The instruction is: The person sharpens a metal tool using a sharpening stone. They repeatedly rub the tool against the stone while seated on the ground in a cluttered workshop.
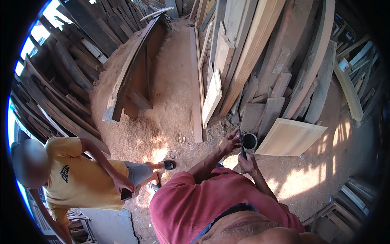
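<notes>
In front of my chest I hold a slim dark tool (243,151) upright between both hands; its exact kind is too small to tell. My right hand (248,163) is closed round its thicker black lower part. At the thin far end, my left hand (230,141) has its fingers bent together against it. Just beyond and to the right of the tool is a round, dark-mouthed container (249,141), partly hidden by the tool and my hand. A pale wooden panel (290,137) leans at its right.
Boards (252,57) lean upright ahead and to the right. A long dark workbench (140,69) stands on the sawdust-covered floor (134,138). At left, another person (85,171) in a yellow shirt holds a phone (126,194). More planks (57,97) line the left side.
</notes>
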A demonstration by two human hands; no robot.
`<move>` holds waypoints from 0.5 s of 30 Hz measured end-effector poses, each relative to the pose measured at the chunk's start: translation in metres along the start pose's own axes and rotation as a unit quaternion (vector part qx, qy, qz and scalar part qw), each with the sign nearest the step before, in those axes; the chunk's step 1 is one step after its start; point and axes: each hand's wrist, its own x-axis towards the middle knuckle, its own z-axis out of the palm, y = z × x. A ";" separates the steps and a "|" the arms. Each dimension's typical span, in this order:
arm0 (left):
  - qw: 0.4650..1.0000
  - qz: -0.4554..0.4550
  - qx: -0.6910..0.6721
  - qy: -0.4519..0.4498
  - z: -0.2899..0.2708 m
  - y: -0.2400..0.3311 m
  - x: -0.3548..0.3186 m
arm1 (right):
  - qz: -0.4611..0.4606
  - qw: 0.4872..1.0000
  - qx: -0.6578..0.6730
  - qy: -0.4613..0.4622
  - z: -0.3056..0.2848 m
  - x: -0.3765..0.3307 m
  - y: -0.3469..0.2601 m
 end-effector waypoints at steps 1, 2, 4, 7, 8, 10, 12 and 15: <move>0.999 0.019 0.029 -0.008 -0.002 -0.001 -0.002 | -0.001 1.000 0.003 0.007 0.003 -0.003 -0.003; 0.999 0.009 0.047 -0.001 -0.005 -0.001 -0.004 | -0.002 1.000 0.005 0.015 0.005 -0.004 -0.007; 0.997 -0.009 0.054 0.047 -0.004 -0.005 -0.006 | -0.020 0.999 -0.033 0.017 0.006 -0.007 -0.006; 0.996 0.016 0.059 0.066 0.005 -0.008 -0.013 | 0.000 1.000 -0.004 -0.010 0.004 -0.013 -0.017; 0.996 0.022 0.071 0.059 0.010 -0.005 -0.016 | 0.012 1.000 -0.006 -0.014 0.003 -0.016 -0.018; 0.996 0.029 0.080 0.028 0.002 -0.003 -0.014 | 0.008 1.000 -0.006 -0.015 0.004 -0.017 -0.019; 0.996 0.026 0.089 0.016 -0.005 0.004 -0.008 | -0.033 0.998 -0.051 0.005 0.007 -0.012 -0.017; 0.996 0.015 0.092 0.011 -0.004 0.022 -0.005 | -0.039 0.992 -0.107 0.048 0.014 0.001 -0.017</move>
